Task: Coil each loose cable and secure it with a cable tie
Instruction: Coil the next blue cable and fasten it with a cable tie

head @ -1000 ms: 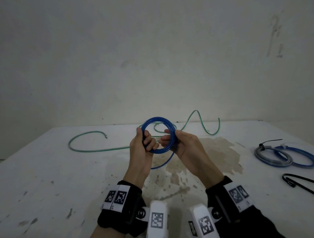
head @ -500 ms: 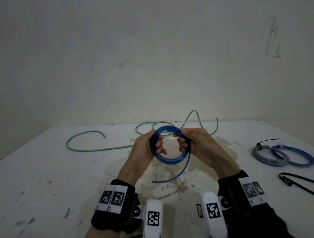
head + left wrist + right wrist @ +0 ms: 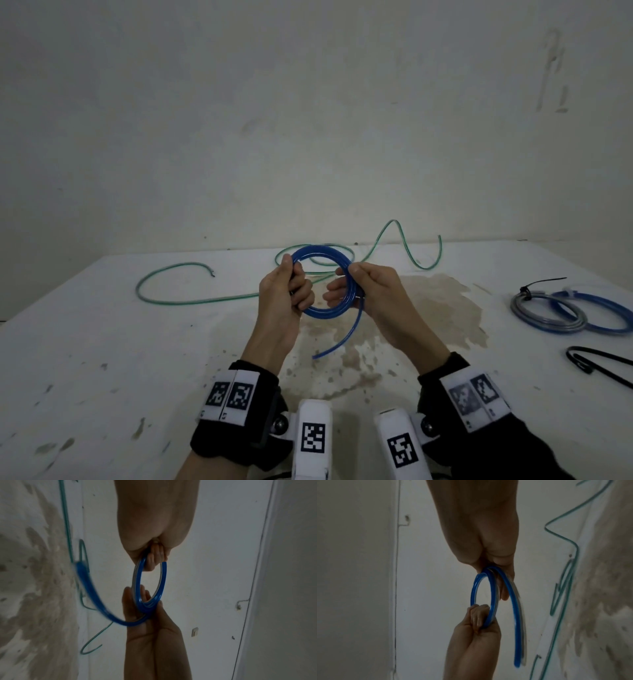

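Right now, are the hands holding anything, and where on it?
Both hold the coiled blue plastic cable: the left hand grips the coil's left side, the right hand pinches its right side. The loose tail hangs free.

Setting: bare utility or workshop-type room. Evidence: white-painted bench, scuffed, with a brown stain at its centre; plain scuffed white wall behind the far edge; wall switch; loose green cable along the far side; coiled cables near the right edge.
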